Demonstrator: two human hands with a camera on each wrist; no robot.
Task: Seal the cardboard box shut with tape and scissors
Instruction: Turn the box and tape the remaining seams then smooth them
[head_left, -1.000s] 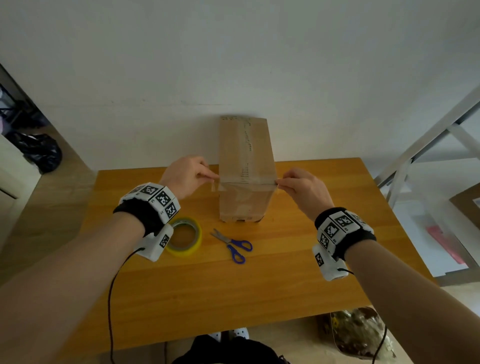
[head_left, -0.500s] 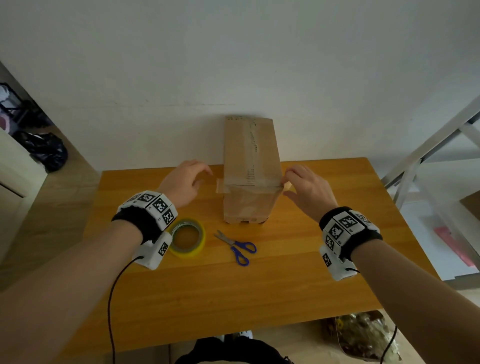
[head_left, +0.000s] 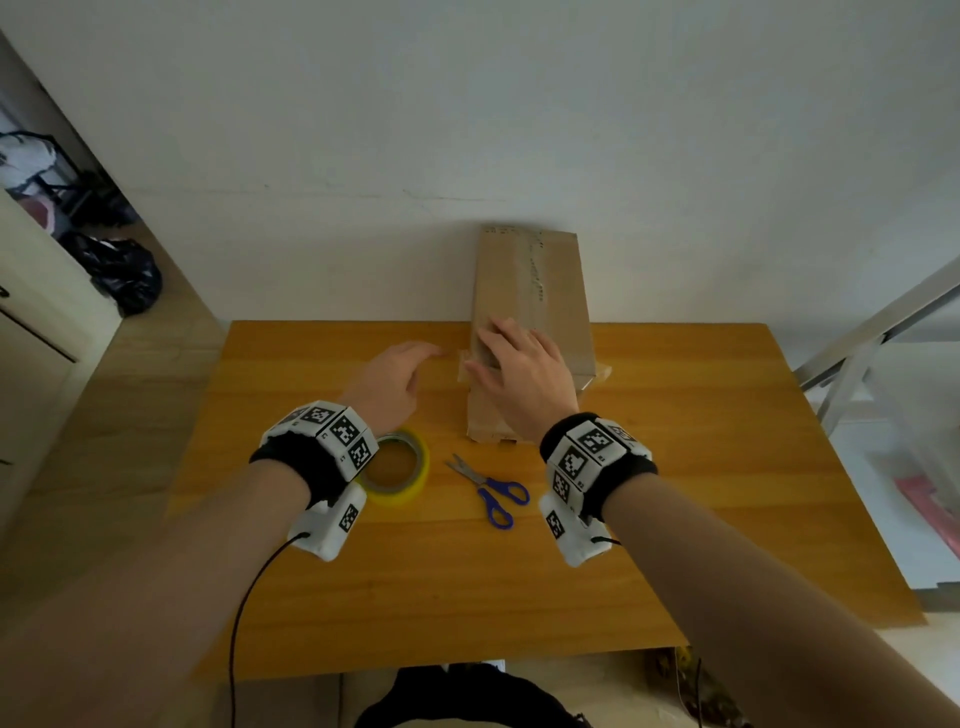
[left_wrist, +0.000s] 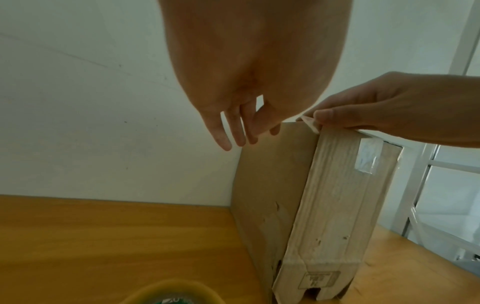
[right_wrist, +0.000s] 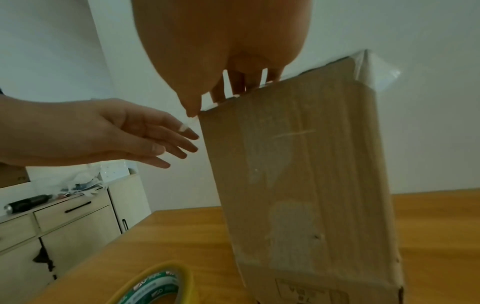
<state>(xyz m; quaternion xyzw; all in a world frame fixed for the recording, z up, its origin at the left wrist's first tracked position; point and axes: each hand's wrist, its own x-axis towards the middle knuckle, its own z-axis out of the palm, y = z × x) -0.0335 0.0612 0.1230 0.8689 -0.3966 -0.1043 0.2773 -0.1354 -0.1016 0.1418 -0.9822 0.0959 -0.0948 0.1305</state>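
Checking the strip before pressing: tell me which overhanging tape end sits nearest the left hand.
The tape end sticking off the box's left edge, beside the left hand.

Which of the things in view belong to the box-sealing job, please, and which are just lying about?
Job: cardboard box; tape strip across its top; tape roll; scissors.

Lying about: black bag on the floor; cabinet with clutter on top; white metal frame.

box (head_left: 535, 291): upright, tape strip (head_left: 602, 373) across top | tape roll (head_left: 397, 470), blue scissors (head_left: 491, 488): flat on table
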